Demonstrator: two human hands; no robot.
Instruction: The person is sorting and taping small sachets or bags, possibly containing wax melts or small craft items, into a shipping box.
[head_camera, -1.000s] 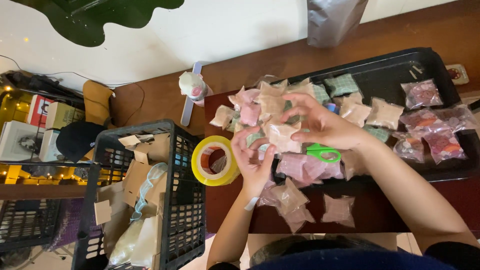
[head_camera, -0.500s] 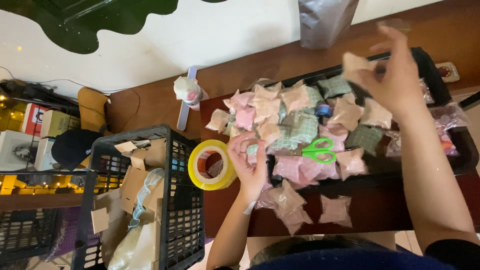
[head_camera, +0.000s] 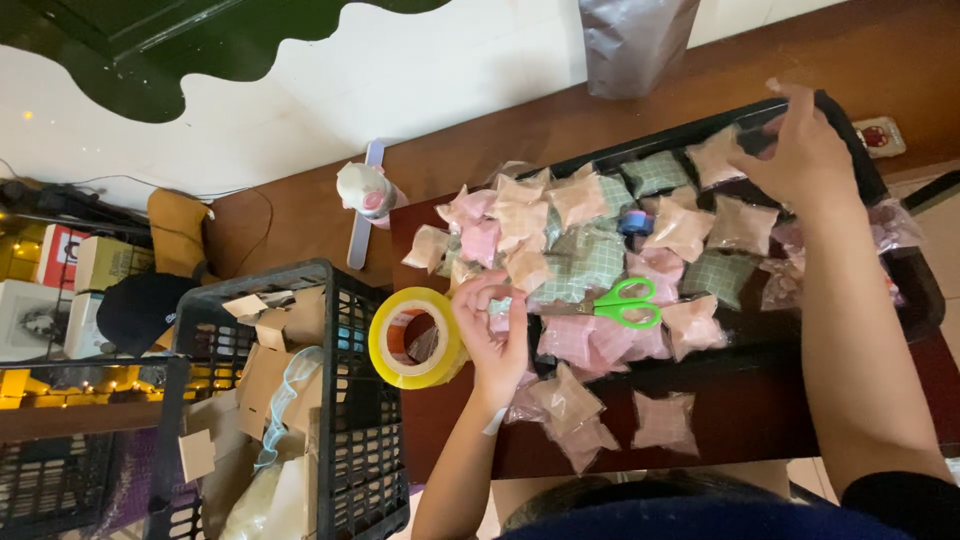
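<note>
The small clear packets (head_camera: 590, 265) of pink and green-checked cloth lie heaped in and around a black tray (head_camera: 905, 290) on a dark wooden table (head_camera: 740, 425), several spilling over the tray's near edge onto the wood. The left hand (head_camera: 492, 330) sits at the left end of the heap, its fingers curled together around something small and pale at the fingertips — whether it is a packet or a scrap of tape cannot be told. Just beside that hand, touching or nearly touching its thumb side, stands a roll of yellow tape (head_camera: 412, 338) at the table's corner. The right hand (head_camera: 800, 150) is lifted over the far end of the tray, fingers bent and close together, pinching the edge of a pale packet (head_camera: 722, 155) there. Between the two hands, a pair of green-handled scissors (head_camera: 615, 303) lies flat on top of the packets, and a small blue roll (head_camera: 634, 222) shows among them further back. To the left of the table stands a black plastic crate (head_camera: 330, 400) holding cardboard scraps and crumpled clear film. Beyond the heap, at the table's far-left edge, a white and pink bottle (head_camera: 365, 190) lies beside a pale flat stick (head_camera: 362, 205), and a grey foil bag (head_camera: 635, 40) stands at the far side — well apart from both hands.
</note>
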